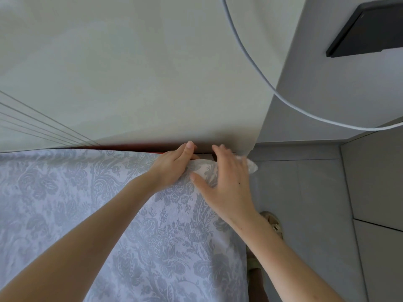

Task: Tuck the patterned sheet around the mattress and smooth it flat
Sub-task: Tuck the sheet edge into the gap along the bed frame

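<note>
At the bed's [130, 148] far right corner, the left hand's [174, 164] grip holds the sheet's [87, 192] edge. The right hand [229, 184] lies flat, fingers spread — the person should pin the fold, then push it deep.

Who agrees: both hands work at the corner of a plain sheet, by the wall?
The sheet is not plain: the head view shows a grey floral pattern. The left hand and right hand do work at its corner, by the wall.
</note>
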Motion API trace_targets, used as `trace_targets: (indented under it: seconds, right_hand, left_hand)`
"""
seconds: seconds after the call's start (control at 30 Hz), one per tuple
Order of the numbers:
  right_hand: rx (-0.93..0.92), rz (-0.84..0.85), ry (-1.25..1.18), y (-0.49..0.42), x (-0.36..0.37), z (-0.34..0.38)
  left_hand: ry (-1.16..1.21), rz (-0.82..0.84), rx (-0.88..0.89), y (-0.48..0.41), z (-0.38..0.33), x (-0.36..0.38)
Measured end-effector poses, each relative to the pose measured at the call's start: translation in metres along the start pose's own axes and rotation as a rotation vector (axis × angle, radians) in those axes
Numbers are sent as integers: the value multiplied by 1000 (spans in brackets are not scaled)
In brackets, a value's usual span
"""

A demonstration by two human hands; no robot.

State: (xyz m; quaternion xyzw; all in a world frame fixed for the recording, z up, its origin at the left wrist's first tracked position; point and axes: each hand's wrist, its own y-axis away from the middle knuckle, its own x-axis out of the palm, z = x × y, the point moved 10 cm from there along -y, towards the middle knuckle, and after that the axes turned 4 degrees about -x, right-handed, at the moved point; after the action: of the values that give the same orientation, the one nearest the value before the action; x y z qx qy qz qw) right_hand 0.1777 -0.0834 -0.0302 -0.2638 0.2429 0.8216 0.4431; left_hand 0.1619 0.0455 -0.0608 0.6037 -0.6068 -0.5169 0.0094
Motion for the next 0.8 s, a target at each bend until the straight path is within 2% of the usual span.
trace_targets:
  seconds: [0.07,0.13,0.17,0.23,0.3,0.47,0.53,0.6,0.67,0.7,0.73,0.8]
  right_hand:
    - [-22,-260,11,26,-25,0]
    - [44,-357,-114,54,-31,-9]
    - [107,-306,-229,61,-23,-15]
    - [203,-100,-540,59,6,-17]
    - [204,28,-719,43,27,-14]
    - [251,147,-729,7,46,-20]
    - [278,157,-750,4,47,-24]
    - [331,134,-785,4,47,-29]
    - [369,126,-785,3,48,-32]
    - [377,133,-782,2,49,-32]
    - [378,144,-787,2,49,-32]
    - [368,169,-814,1,49,-31]
  left_hand:
    - [-16,-15,0,1,-1,-1]
    - [-8,-29,7,1,1,-2]
    - [-2,-34,9,2,2,-3]
    - [14,-41,18,5,3,-4]
    - [17,-57,32,9,3,-7]
    - [73,-100,64,13,6,-13]
    - [173,-109,52,12,10,-16]
    - [229,-184,65,13,12,-29]
    - [128,-327,160,20,-1,-48]
    - [100,-345,249,24,-15,-51]
    - [102,-294,346,26,-32,-46]
    - [48,-88,484,27,-63,-19]
